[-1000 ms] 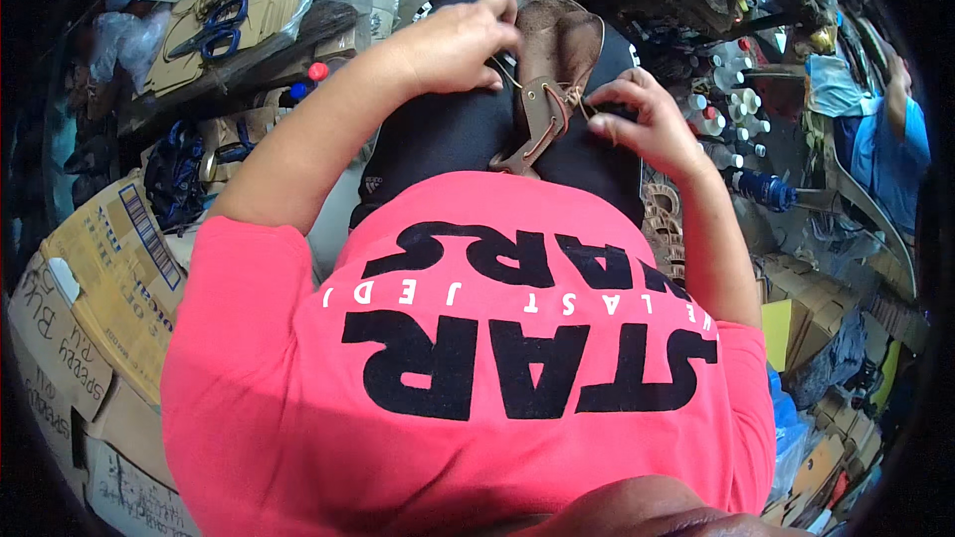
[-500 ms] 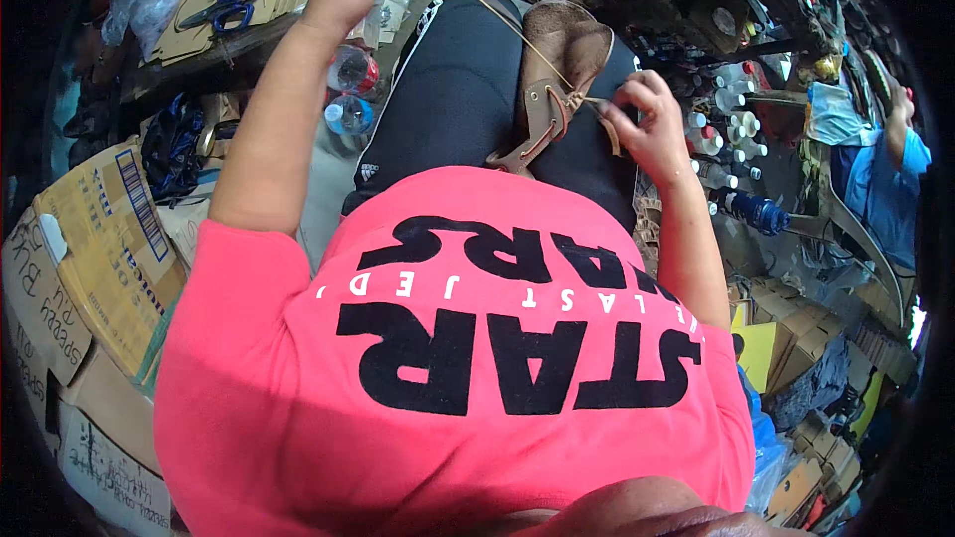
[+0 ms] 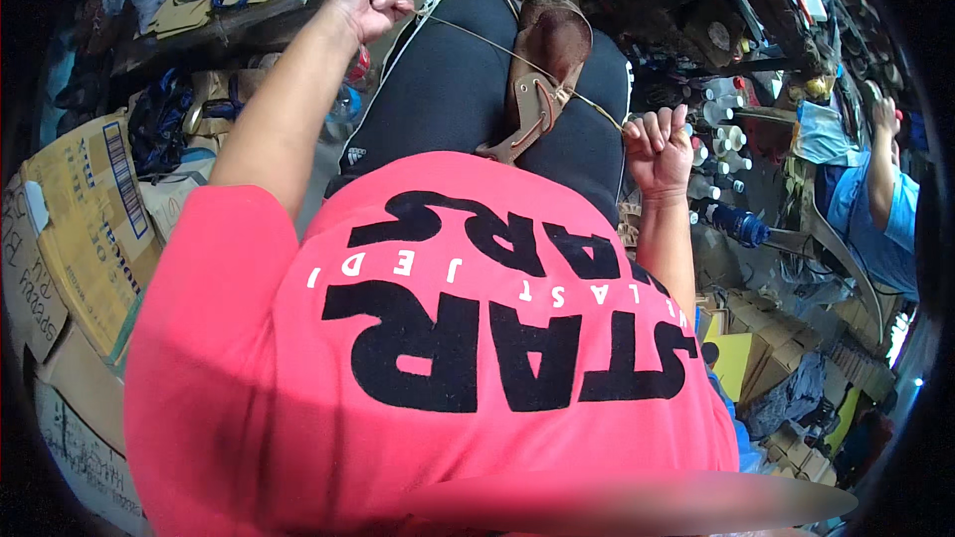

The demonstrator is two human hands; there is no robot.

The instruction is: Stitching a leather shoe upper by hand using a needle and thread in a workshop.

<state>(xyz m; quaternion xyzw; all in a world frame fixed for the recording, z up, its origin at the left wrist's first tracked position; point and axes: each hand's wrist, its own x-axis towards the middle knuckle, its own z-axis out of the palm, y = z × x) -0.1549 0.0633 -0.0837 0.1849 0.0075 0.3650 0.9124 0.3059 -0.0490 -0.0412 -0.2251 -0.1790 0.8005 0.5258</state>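
The left hand (image 3: 370, 2) at upper left and the right hand (image 3: 660, 151) right of centre had their fingers gripping cord (image 3: 600, 108) stretched from the brown shoe (image 3: 559, 46) at the frame's upper centre.

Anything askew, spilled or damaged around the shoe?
Nothing stands out: the shoe rests on the lap, cord runs from it to the left hand and right hand, and no spill or tear shows.

Brown shoe (image 3: 553, 42), tan cord (image 3: 600, 110)
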